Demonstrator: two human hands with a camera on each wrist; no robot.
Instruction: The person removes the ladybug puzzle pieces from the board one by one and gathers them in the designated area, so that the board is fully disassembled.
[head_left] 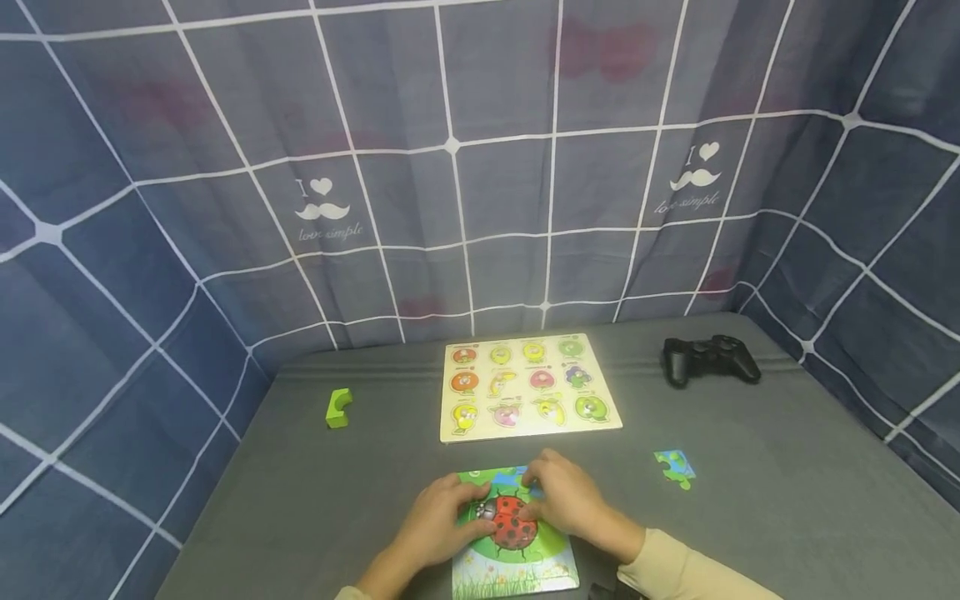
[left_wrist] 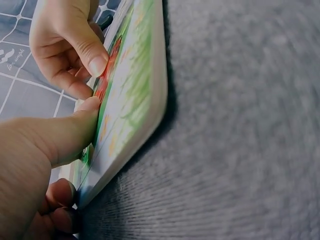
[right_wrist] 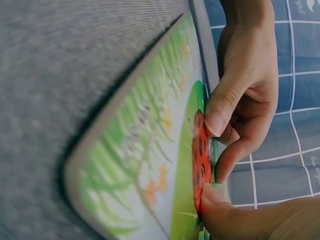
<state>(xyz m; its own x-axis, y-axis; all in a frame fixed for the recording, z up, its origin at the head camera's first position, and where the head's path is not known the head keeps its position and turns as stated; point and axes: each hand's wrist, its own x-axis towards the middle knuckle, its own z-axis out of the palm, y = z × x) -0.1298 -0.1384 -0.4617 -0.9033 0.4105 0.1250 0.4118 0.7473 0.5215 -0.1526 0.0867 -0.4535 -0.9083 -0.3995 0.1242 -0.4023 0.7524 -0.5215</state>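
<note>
The puzzle (head_left: 513, 543) is lying on the near middle of the counter (head_left: 360, 492), its long axis running away from the person, its grass strip facing the near edge. Its ladybug (head_left: 510, 523) is stretching crosswise, head pointing left, tail right. The left hand (head_left: 438, 518) is gripping the puzzle, its thumb pressing on the ladybug and its other fingers bending at the left edge. The right hand (head_left: 566, 496), coming out of a beige sleeve (head_left: 678, 567), is also holding the puzzle, thumb on the ladybug and fingers curling toward the far edge.

Beyond, to the right, a blue-and-green piece (head_left: 677, 468) is lying apart. A green block (head_left: 338, 409) is resting well to the left, its notch facing right. The fruit board (head_left: 528, 388) is lying crosswise past the puzzle; a black controller (head_left: 708, 360) is sitting at the far right. Dark grey cloth is covering the counter, and blue curtains (head_left: 502, 200) with white grid lines are hanging behind and along both sides.
</note>
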